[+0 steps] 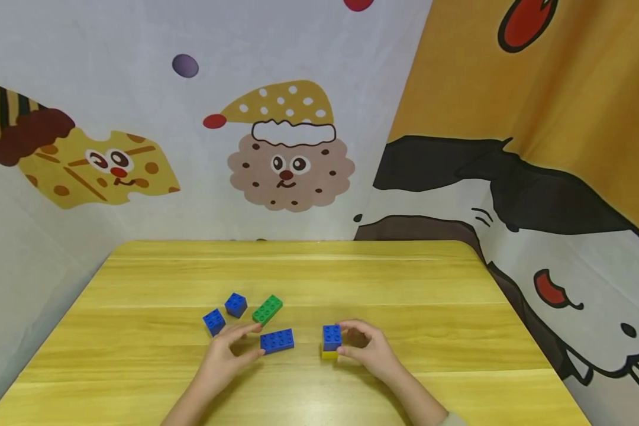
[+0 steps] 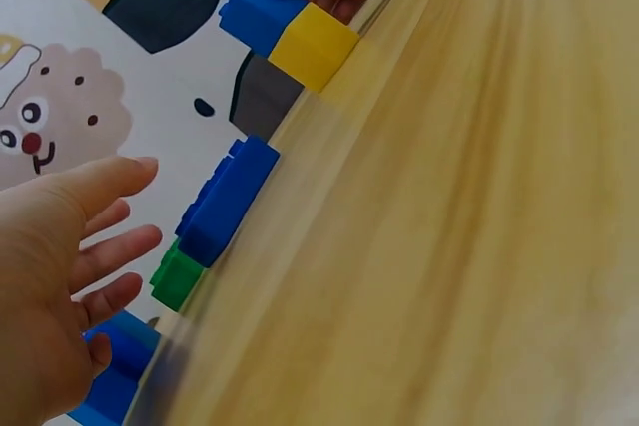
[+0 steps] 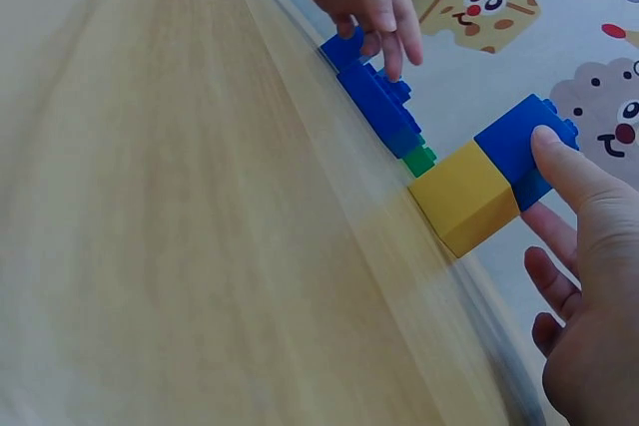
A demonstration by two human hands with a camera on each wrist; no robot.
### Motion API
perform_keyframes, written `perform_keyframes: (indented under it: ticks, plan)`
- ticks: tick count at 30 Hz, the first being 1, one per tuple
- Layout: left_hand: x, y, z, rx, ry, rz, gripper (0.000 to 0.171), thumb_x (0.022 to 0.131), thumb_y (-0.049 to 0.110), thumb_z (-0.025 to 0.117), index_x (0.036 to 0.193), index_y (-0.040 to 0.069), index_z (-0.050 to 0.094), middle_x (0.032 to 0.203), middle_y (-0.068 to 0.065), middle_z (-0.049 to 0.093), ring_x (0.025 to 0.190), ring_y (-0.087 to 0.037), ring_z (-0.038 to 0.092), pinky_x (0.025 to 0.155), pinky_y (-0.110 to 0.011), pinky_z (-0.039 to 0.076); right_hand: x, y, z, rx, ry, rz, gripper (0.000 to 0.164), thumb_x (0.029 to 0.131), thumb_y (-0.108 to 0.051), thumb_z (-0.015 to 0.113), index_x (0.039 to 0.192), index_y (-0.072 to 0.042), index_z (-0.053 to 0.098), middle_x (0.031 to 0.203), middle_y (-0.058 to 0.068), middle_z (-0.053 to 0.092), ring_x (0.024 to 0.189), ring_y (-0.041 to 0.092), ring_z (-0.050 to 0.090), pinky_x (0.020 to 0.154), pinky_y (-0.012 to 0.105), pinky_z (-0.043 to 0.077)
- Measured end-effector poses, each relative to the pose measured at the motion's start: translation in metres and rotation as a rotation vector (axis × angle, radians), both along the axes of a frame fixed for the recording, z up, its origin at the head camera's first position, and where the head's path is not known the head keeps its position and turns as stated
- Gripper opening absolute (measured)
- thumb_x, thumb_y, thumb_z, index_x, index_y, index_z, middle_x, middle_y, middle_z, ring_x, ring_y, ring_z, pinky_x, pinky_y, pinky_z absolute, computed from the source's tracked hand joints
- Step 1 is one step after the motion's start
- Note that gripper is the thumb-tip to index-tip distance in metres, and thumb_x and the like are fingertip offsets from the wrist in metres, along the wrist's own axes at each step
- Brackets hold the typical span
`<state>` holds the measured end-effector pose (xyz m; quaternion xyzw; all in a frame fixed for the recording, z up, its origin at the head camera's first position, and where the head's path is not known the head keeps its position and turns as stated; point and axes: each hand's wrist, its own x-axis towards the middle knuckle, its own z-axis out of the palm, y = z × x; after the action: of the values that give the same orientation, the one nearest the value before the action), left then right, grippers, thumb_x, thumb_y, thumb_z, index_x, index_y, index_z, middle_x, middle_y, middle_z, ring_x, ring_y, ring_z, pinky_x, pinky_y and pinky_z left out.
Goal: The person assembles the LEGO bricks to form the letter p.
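Observation:
On the table a square blue brick (image 1: 331, 336) sits on top of a yellow brick (image 3: 464, 197). My right hand (image 1: 371, 350) pinches the blue one between thumb and fingers from the right side. Left of this stack lies a long blue brick (image 1: 277, 341), studs up. My left hand (image 1: 225, 357) is at its left end, thumb and fingers spread apart with nothing between them. In the left wrist view, the fingers (image 2: 120, 251) of that hand are loosely extended beside the long blue brick.
Behind my left hand lie a long green brick (image 1: 267, 310) and two square blue bricks, one nearer (image 1: 214, 322) and one farther back (image 1: 236, 305). The wooden table (image 1: 431, 296) ends at a cartoon-printed curtain (image 1: 191, 219).

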<state>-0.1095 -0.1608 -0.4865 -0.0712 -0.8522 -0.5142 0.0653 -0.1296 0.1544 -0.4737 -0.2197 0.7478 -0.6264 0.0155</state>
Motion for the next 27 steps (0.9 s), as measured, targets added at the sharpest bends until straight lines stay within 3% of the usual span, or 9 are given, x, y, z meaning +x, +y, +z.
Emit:
perform_keyframes:
  ticks: [5, 11, 22, 27]
  plan:
    - [-0.002, 0.001, -0.006, -0.011, -0.033, -0.007, 0.052, 0.069, 0.010, 0.085, 0.118, 0.011, 0.068, 0.114, 0.005, 0.065, 0.111, -0.022, 0.054, 0.097, -0.048, 0.042, 0.001, 0.000, 0.001, -0.009, 0.004, -0.007, 0.041, 0.076, 0.001, 0.077, 0.114, 0.007, 0.062, 0.102, 0.001, 0.066, 0.091, 0.053, 0.050, 0.081, 0.042, 0.046]
    - [-0.002, 0.004, -0.012, -0.012, -0.057, -0.003, 0.054, 0.068, 0.013, 0.086, 0.119, 0.012, 0.067, 0.118, 0.000, 0.064, 0.113, -0.025, 0.053, 0.099, -0.048, 0.039, 0.000, 0.001, 0.002, -0.009, -0.004, -0.009, 0.039, 0.077, 0.000, 0.077, 0.113, 0.006, 0.064, 0.102, 0.003, 0.066, 0.091, 0.052, 0.050, 0.080, 0.041, 0.046]
    - [-0.004, 0.010, -0.021, -0.079, -0.009, 0.034, 0.054, 0.067, 0.018, 0.087, 0.117, 0.010, 0.068, 0.116, -0.005, 0.065, 0.107, -0.024, 0.055, 0.093, -0.047, 0.044, 0.000, 0.001, 0.005, 0.018, -0.029, 0.007, 0.037, 0.079, -0.002, 0.076, 0.113, 0.002, 0.064, 0.098, 0.009, 0.064, 0.089, 0.050, 0.049, 0.078, 0.039, 0.046]
    - [-0.004, 0.011, -0.021, -0.099, -0.001, 0.041, 0.053, 0.067, 0.015, 0.087, 0.115, 0.009, 0.069, 0.115, -0.005, 0.066, 0.105, -0.024, 0.055, 0.092, -0.047, 0.042, -0.007, 0.004, -0.014, 0.031, -0.011, 0.010, 0.037, 0.079, -0.004, 0.076, 0.115, -0.004, 0.064, 0.096, 0.010, 0.062, 0.085, 0.035, 0.051, 0.076, 0.031, 0.045]
